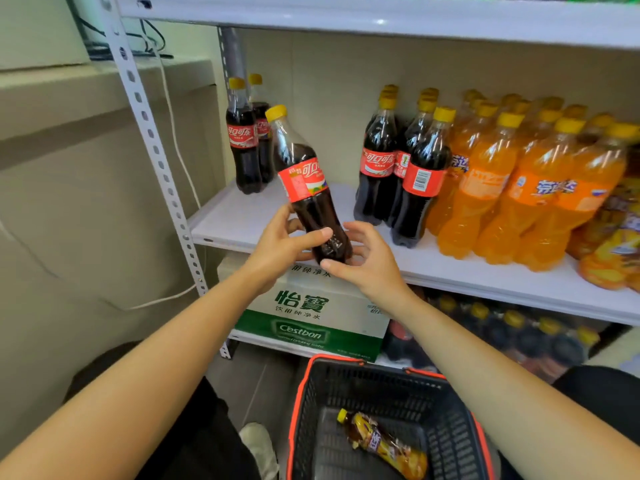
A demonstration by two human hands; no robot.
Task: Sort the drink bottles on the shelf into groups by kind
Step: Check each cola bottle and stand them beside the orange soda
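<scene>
The shelf (235, 220) carries orange bottles (491, 188) packed at the right, a cola group (398, 174) touching them, and a cola pair (246, 150) well apart at the back left, with bare board between. The held cola (304, 181) hangs over the shelf's front edge in that gap, tilted with its cap toward the pair. The left hand (277, 244) grips its lower body, thumb across the front. The right hand (370, 261) cups loosely at the base, fingers half spread; whether it grips or only steadies I cannot tell. The step looks like placing this cola with its kind. Bring it upright first, lower the base flat onto the bare board, then slide it against one cola cluster, easing in slowly so neighbours stay standing
</scene>
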